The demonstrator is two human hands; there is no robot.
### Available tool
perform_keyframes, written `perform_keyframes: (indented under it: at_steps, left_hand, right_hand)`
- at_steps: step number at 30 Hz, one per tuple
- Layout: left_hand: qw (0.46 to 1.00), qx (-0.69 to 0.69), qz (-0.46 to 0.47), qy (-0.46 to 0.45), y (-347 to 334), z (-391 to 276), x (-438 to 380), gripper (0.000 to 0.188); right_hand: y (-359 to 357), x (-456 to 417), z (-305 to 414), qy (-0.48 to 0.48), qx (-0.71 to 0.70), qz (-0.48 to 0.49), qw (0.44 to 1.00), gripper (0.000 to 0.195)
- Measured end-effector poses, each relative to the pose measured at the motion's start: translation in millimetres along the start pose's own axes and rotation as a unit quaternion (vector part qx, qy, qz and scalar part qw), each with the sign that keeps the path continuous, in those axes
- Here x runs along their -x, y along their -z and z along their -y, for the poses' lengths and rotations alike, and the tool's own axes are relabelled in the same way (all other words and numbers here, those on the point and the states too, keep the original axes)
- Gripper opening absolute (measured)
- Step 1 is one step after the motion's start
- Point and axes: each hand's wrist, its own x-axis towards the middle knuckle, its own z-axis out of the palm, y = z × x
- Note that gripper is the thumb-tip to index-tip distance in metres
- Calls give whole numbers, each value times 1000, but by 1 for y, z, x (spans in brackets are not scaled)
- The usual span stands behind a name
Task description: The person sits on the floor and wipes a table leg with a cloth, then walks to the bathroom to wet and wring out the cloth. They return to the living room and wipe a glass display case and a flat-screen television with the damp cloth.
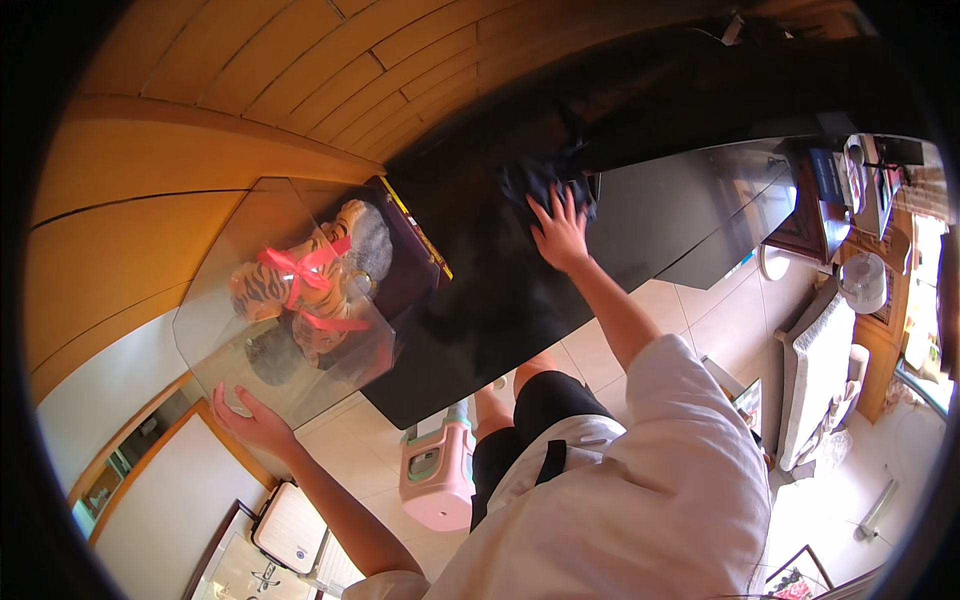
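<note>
My right hand (561, 231) presses on a crumpled dark cloth (525, 184), its fingers spread over the fabric, on a glossy black surface (480, 300) of a long cabinet. My left hand (251, 424) is raised at the lower left, palm up with the fingers apart, close to the lower edge of a clear display case (217, 330). Whether it touches the case cannot be told. Inside or behind the clear panels is a tiger figure (322, 277) with red ribbons. A dark box with a yellow-marked edge (416, 229) lies beside it.
A wood-panelled wall (300, 67) runs behind the black cabinet. Below stand a pink and green plastic bucket (439, 472) and a pale suitcase (291, 527). At the right are a white fan (862, 283), a cushioned seat (817, 375) and books (829, 176).
</note>
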Motion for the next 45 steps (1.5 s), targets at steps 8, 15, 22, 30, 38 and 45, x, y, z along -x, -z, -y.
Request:
perform_keyframes:
  at_steps: [8,15,22,30,38,45]
  left_hand:
    - [999,36,7,1,-3,-7,2,33]
    - [1000,14,-8,-17,1,-11,0,33]
    - [999,34,-16,-24,-2,-14,0,31]
    - [1000,-3,7,21,3,-24,2,32]
    - [1000,2,0,13,2,-22,2,34]
    - [1000,8,-4,2,1,-14,3,33]
  right_hand:
    - [17,145,-123,9,-113,30,993,70]
    - [-11,56,31,-143,32,-12,989,75]
    - [-65,-83,169,101,13,16,995,67]
    - [-55,-130,182,156,73,108,979,62]
    - [-34,139,86,225,71,161,958,60]
    - [-31,86,97,94,33,103,990,59]
